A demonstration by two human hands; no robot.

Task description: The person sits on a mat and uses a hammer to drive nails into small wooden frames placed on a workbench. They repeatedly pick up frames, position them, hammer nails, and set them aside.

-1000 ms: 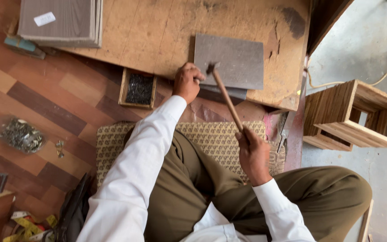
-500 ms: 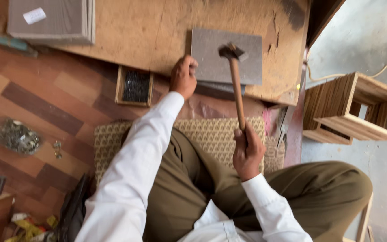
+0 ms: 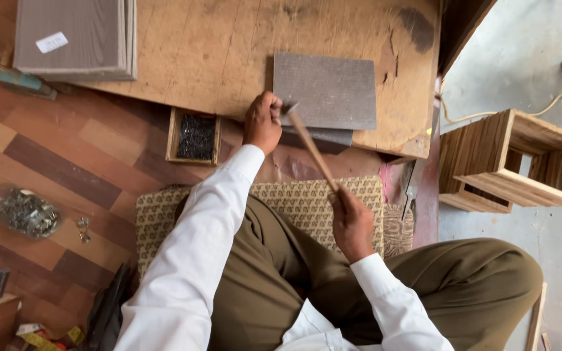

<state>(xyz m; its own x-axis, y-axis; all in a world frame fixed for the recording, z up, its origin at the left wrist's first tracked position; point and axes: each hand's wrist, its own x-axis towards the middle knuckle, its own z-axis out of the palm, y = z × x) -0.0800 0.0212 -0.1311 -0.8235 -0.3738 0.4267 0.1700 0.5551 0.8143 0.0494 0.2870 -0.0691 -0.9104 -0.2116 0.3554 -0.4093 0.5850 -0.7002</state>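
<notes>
R hand fisted round the low end of the hammer handle, over the patterned mat; handle slants up-left, head down at the near-left corner of the grey board, just beside the L hand. L hand fingers curled tight at that corner, pinching sth too small to make out. Grey board lies flat on the plywood sheet, near its front edge, w/ a second grey piece poking out under its near edge. Bare plywood to the left and above the board; sheet's right edge close to the board's right side. Nail box sits on the floor against the sheet's front edge, left of the L hand. Board stack at far left corner, well apart. Wooden crate to the right, off the sheet, on concrete. Bag of fasteners on the floor, far left.
</notes>
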